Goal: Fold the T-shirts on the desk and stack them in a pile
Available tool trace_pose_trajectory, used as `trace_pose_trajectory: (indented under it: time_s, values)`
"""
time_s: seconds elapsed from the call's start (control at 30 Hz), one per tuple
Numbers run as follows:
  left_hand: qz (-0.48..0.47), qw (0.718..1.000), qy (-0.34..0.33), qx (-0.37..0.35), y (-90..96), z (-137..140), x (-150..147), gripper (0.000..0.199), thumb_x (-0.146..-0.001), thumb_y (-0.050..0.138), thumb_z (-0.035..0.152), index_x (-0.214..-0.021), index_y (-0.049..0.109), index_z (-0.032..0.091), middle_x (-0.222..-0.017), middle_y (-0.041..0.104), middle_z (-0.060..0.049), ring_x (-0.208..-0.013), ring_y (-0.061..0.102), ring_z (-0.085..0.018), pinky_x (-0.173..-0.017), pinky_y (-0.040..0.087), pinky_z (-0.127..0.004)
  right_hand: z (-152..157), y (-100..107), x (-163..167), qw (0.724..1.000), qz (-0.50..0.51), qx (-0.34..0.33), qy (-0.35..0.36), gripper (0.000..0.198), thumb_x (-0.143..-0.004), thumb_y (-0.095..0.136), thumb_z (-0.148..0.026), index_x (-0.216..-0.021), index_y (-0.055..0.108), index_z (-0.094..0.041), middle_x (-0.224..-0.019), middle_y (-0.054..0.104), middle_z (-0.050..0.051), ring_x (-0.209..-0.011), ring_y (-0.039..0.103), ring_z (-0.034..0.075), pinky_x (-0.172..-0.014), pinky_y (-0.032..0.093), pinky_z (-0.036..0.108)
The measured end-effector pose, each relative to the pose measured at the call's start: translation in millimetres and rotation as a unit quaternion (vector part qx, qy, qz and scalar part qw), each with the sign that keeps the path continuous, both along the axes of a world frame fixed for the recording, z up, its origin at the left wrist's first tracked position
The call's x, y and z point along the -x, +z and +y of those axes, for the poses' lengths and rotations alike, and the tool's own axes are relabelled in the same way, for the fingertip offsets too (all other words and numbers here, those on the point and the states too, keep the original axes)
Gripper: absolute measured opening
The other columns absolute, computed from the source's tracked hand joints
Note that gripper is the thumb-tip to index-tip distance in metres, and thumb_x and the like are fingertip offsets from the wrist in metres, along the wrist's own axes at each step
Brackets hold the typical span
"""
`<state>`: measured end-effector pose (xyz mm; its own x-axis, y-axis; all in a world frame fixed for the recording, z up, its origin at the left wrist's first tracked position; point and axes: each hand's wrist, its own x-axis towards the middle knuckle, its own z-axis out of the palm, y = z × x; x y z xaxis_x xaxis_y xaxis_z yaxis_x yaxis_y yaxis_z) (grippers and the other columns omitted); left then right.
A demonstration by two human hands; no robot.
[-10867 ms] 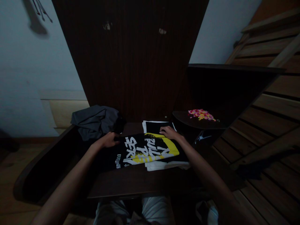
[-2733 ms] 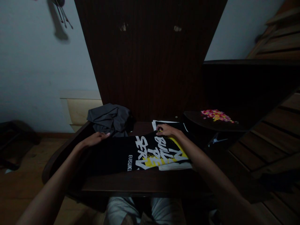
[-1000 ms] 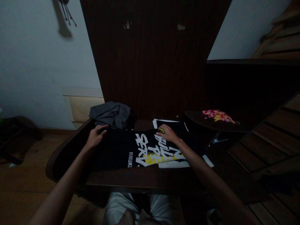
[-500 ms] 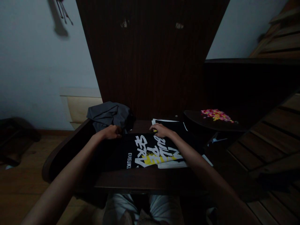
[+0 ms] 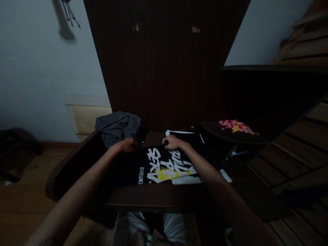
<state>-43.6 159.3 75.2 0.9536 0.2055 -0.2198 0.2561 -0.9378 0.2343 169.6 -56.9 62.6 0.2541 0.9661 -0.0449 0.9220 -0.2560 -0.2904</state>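
A black T-shirt (image 5: 153,167) with white lettering and a yellow print lies spread on the dark wooden desk top (image 5: 143,196). My left hand (image 5: 128,145) is closed on the shirt's far edge, left of the lettering. Further right, my right hand (image 5: 172,141) pinches the same edge, with a bit of dark fabric between thumb and fingers. Under the shirt's right part lies a dark piece with white borders (image 5: 186,136); my right forearm covers some of it. A crumpled grey garment (image 5: 118,126) sits just beyond my left hand.
Small pink and yellow pieces (image 5: 237,126) are heaped on a rounded dark shelf (image 5: 212,131) at the right. A tall dark wooden panel (image 5: 164,68) rises behind the desk. Wooden slats (image 5: 299,153) stand on the right. The desk's curved side (image 5: 55,177) bounds the left.
My left hand has shifted slightly right along the shirt's far edge. My right hand has closed on dark fabric there. The shirt lies nearly as before.
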Motion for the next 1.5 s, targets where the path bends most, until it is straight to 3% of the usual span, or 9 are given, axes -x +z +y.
trace_pose_trajectory:
  time_s: [0.17,0.33,0.5,0.67,0.83,1.1,1.27,1.4,1.5]
  values:
    - [-0.006,1.000,-0.009,-0.024,4.5,-5.7,2.0,0.017,-0.071,0.055,0.022,-0.079,0.070,0.023,-0.076,0.071,-0.001,-0.079,0.066,-0.018,-0.072,0.046,-0.024,15.3,2.7,12.6,0.999,-0.017,0.020,0.020,0.021,-0.085,0.063,-0.040,-0.089,0.075,-0.023,-0.087,0.074,0.003,-0.087,0.066,0.019,-0.077,0.042,0.026]
    - [-0.083,0.996,0.040,-0.014,12.3,-3.8,7.6,0.031,-0.074,0.051,0.022,-0.100,0.065,0.016,-0.094,0.071,-0.007,-0.085,0.066,-0.020,-0.075,0.048,-0.027,25.6,-2.1,16.6,0.998,0.006,0.049,0.050,0.015,-0.079,0.069,-0.025,-0.092,0.073,-0.019,-0.088,0.072,0.004,-0.082,0.064,0.017,-0.066,0.041,0.023]
    - [-0.108,0.993,0.038,0.008,11.7,5.5,11.6,0.030,-0.075,0.052,0.029,-0.100,0.065,0.018,-0.100,0.072,-0.007,-0.092,0.066,-0.021,-0.081,0.048,-0.027,24.8,-9.4,15.2,0.998,0.057,0.003,0.026,0.007,-0.080,0.066,-0.021,-0.086,0.064,-0.016,-0.083,0.065,0.002,-0.076,0.059,0.014,-0.064,0.038,0.022]
    - [-0.060,0.997,0.047,0.034,12.1,16.7,19.3,0.033,-0.077,0.053,0.050,-0.083,0.067,0.021,-0.082,0.072,-0.004,-0.082,0.066,-0.021,-0.071,0.046,-0.026,16.3,-12.6,9.1,0.995,0.080,-0.061,-0.013,0.017,-0.078,0.068,-0.024,-0.087,0.055,-0.018,-0.080,0.057,-0.002,-0.075,0.052,0.014,-0.062,0.034,0.021]
    - [-0.024,0.995,0.037,0.086,19.1,17.7,35.2,0.051,-0.069,0.055,0.070,-0.061,0.061,0.020,-0.062,0.062,0.000,-0.065,0.058,-0.017,-0.061,0.041,-0.025,13.9,-12.2,7.5,0.994,0.093,-0.062,-0.006,0.021,-0.072,0.071,-0.021,-0.083,0.054,-0.018,-0.078,0.054,-0.004,-0.072,0.048,0.012,-0.062,0.032,0.022]
    - [0.026,0.986,-0.023,0.162,9.2,-1.5,66.4,0.046,-0.072,0.060,0.065,-0.070,0.072,0.021,-0.076,0.070,0.000,-0.077,0.063,-0.018,-0.072,0.044,-0.024,12.4,-18.6,7.6,0.992,0.073,-0.044,0.092,0.019,-0.065,0.070,-0.004,-0.070,0.056,-0.016,-0.071,0.052,-0.005,-0.069,0.048,0.011,-0.060,0.034,0.020]
    - [-0.037,0.996,0.036,0.076,-10.5,-13.5,79.5,0.052,-0.074,0.060,0.063,-0.103,0.073,0.022,-0.105,0.071,-0.007,-0.094,0.066,-0.023,-0.083,0.048,-0.028,9.5,-24.8,6.2,0.990,0.070,-0.035,0.118,0.026,-0.066,0.066,-0.001,-0.088,0.070,-0.015,-0.083,0.066,0.001,-0.078,0.060,0.014,-0.070,0.044,0.022]
    - [-0.096,0.992,0.087,-0.013,-22.0,-23.1,82.7,0.052,-0.093,0.034,0.051,-0.115,0.068,0.018,-0.111,0.066,-0.013,-0.102,0.066,-0.024,-0.092,0.047,-0.032,7.5,-28.7,3.3,0.985,0.048,-0.057,0.155,0.037,-0.066,0.063,0.001,-0.096,0.076,-0.018,-0.097,0.071,0.005,-0.091,0.065,0.018,-0.084,0.048,0.027]
    - [-0.094,0.986,0.119,-0.072,-26.5,-25.0,81.9,0.045,-0.090,0.044,0.035,-0.130,0.058,0.019,-0.124,0.060,-0.014,-0.106,0.065,-0.025,-0.093,0.048,-0.033,6.0,-32.1,2.3,0.982,0.030,-0.069,0.173,0.041,-0.067,0.060,0.002,-0.097,0.077,-0.020,-0.103,0.071,0.006,-0.095,0.066,0.019,-0.088,0.049,0.029]
